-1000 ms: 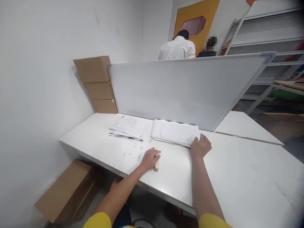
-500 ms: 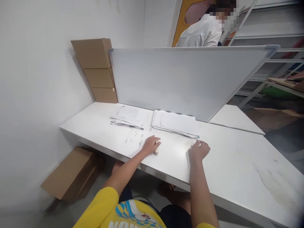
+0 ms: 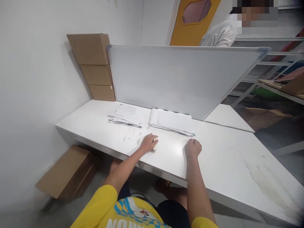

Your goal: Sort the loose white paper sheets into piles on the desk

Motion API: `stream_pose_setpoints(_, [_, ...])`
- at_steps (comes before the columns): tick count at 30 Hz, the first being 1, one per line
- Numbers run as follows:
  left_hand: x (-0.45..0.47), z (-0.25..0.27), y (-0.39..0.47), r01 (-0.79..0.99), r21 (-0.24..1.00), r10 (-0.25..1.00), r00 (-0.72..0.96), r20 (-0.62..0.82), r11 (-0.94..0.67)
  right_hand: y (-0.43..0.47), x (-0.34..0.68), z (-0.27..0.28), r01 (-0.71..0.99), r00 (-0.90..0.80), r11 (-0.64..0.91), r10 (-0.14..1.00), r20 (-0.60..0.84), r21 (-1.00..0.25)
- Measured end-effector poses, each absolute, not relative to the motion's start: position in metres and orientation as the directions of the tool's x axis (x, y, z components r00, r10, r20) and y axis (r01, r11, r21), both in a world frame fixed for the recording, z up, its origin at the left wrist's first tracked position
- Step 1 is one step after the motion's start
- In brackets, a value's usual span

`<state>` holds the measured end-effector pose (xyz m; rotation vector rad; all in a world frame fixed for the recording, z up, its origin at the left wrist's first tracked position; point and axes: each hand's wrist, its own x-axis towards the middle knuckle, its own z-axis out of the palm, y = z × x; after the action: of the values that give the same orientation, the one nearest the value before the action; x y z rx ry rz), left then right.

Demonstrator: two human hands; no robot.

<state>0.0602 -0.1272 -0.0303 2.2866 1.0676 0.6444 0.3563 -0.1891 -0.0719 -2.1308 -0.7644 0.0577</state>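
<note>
My left hand rests on the white table, its fingers curved over a small cream-coloured object with a metal end. Most of that object is hidden beneath the fingers, so its kind does not show. To the right, my right hand lies on the tabletop with its fingers curled in. Whether anything is inside it I cannot make out. Just beyond the hands is a stack of papers, near the whiteboard's foot. A second, looser pile of papers lies to its left.
A whiteboard stands upright along the table's back. Stacked cardboard boxes are at its left end, against the wall. Another cardboard box sits below the table. Behind the board are a person in white and shelves.
My view has shifted slightly. My right hand's fingers are curled in more tightly. My left hand stays over the cream-coloured object. The person behind the board has moved right.
</note>
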Motion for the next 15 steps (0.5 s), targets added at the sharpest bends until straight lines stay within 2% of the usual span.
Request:
stream_pose_setpoints(12, [0.0602,-0.0273,-0.1266,0.541,0.635,0.79,0.583,0.188,-0.551,-0.1883,0.3557,-0.0679,0.474,0.825,-0.451,0.528,0.202,-0.756])
stream_pose_setpoints(15, [0.0585,-0.0298,-0.1323,0.522,0.641,0.788,0.573,0.225,-0.563,-0.1888,0.3552,-0.0668,0.462,0.83,-0.44,0.521,0.2,-0.77])
